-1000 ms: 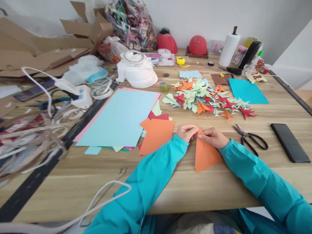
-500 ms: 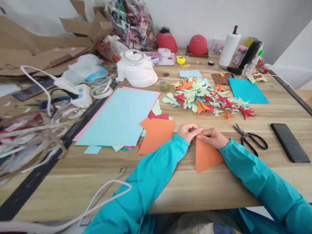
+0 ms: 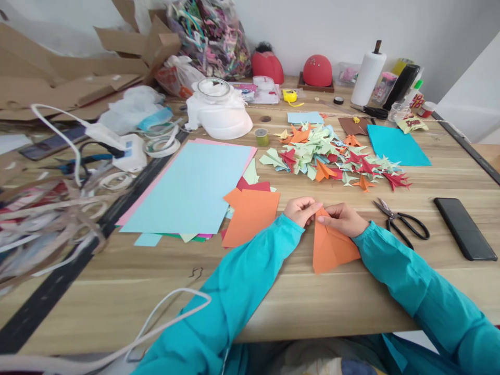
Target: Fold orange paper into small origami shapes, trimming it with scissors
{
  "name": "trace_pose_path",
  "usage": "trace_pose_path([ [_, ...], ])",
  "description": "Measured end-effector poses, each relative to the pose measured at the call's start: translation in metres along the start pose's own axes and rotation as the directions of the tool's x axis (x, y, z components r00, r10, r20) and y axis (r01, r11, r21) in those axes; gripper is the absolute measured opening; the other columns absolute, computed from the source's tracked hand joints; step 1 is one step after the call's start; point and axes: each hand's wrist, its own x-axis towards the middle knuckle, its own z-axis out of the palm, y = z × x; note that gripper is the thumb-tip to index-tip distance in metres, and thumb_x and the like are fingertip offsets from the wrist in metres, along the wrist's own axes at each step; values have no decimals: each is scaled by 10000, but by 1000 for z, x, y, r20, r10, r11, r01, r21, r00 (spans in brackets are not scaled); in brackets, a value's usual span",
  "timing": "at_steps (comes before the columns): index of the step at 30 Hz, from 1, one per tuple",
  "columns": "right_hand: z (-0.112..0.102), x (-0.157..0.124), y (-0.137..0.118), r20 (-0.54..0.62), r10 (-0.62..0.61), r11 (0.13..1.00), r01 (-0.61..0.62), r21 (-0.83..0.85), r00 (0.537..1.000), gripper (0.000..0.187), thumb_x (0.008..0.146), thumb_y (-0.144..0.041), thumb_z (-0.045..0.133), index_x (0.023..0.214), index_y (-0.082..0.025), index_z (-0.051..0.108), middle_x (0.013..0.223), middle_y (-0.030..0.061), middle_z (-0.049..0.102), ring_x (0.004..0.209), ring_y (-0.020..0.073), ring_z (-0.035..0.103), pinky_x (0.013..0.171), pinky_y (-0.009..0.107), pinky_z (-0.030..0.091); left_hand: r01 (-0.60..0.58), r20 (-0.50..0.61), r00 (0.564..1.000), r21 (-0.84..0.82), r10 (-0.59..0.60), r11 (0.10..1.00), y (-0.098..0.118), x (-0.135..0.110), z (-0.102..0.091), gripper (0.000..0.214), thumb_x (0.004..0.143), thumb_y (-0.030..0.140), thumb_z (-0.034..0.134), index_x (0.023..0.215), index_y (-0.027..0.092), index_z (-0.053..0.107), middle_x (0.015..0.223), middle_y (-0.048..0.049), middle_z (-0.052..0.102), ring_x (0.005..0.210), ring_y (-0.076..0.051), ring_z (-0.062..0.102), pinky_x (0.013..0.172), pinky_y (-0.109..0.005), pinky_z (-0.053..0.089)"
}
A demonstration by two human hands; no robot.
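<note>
Between my two hands is a folded sheet of orange paper (image 3: 330,247), creased down its length and widening toward me. My left hand (image 3: 302,210) pinches its narrow far tip. Just to the right, my right hand (image 3: 344,219) grips the same end, thumb on top and fingers behind it, partly hidden. Flat on the table left of my hands lies another orange paper sheet (image 3: 255,216). Beyond my hands spreads a heap of folded paper planes (image 3: 316,151) in pale green, red and orange.
Black-handled scissors (image 3: 406,221) and a dark phone (image 3: 464,228) lie to the right. Large light-blue sheets (image 3: 191,187) are stacked on the left, near a tangle of cords and strips (image 3: 58,224). A turquoise sheet (image 3: 398,146) lies at the back right. A white cable (image 3: 172,317) crosses my left sleeve.
The wide near end of the folded orange paper has lifted and shifted slightly right. My fingers have moved only a little at its tip.
</note>
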Motion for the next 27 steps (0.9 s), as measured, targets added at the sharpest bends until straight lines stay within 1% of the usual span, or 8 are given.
trace_pose_path([
  [7, -1, 1, 7, -185, 27, 985, 5, 170, 982, 359, 670, -484, 649, 676, -140, 548, 622, -8, 558, 569, 90, 475, 555, 227, 395, 24, 129, 991, -64, -16, 998, -7, 7, -4, 352, 657, 481, 557, 539, 158, 486, 427, 43, 473, 330, -50, 394, 337, -189, 248],
  [10, 0, 0, 8, -225, 25, 986, 13, 165, 974, 358, 669, -483, 652, 670, -141, 544, 607, -7, 552, 559, 94, 475, 536, 229, 390, 14, 131, 991, -68, -5, 998, -9, 7, -3, 286, 664, 414, 534, 546, 162, 470, 429, 49, 462, 326, -49, 390, 332, -186, 238],
  [12, 1, 0, 8, -222, 20, 987, 16, 161, 975, 360, 670, -483, 650, 669, -140, 540, 604, -9, 542, 554, 91, 465, 532, 228, 379, 5, 116, 993, -55, 2, 998, -11, 6, -2, 261, 669, 390, 521, 551, 163, 467, 429, 55, 448, 324, -48, 382, 332, -185, 237],
  [15, 0, 0, 6, -218, 22, 991, 7, 130, 976, 384, 676, -513, 628, 656, -144, 522, 578, -28, 495, 533, 78, 419, 508, 218, 338, 8, 121, 993, -13, -6, 1000, -10, 4, 0, 237, 673, 371, 513, 564, 164, 473, 432, 59, 432, 338, -51, 379, 346, -186, 255],
  [17, -1, 0, 5, -224, 17, 997, -1, 73, 974, 410, 683, -542, 601, 624, -151, 494, 536, -50, 424, 507, 66, 358, 481, 210, 290, 14, 158, 987, 36, -19, 999, -9, 2, 0, 217, 669, 352, 517, 570, 162, 485, 437, 58, 431, 361, -53, 384, 369, -186, 278],
  [20, -1, 1, 6, -230, -36, 999, 30, -29, 973, 432, 700, -558, 572, 584, -158, 456, 519, -62, 349, 505, 62, 296, 475, 211, 251, 20, 220, 975, 95, -40, 995, -6, 0, 0, 193, 664, 324, 520, 571, 158, 493, 449, 52, 446, 390, -57, 393, 399, -190, 298],
  [24, -1, 3, 7, -289, -114, 993, 96, -76, 950, 423, 746, -560, 514, 607, -166, 453, 557, -48, 373, 537, 74, 317, 509, 221, 278, -1, 221, 975, 139, -30, 990, -6, -1, 1, 217, 683, 332, 509, 552, 161, 483, 445, 53, 436, 402, -63, 389, 414, -196, 299],
  [27, -1, 3, 7, -293, -106, 993, 85, -83, 950, 425, 744, -561, 516, 599, -168, 446, 559, -45, 373, 540, 77, 318, 506, 223, 274, -44, 229, 973, 166, 5, 985, -8, -2, 0, 229, 702, 340, 497, 563, 159, 508, 447, 51, 426, 421, -70, 391, 428, -203, 296],
])
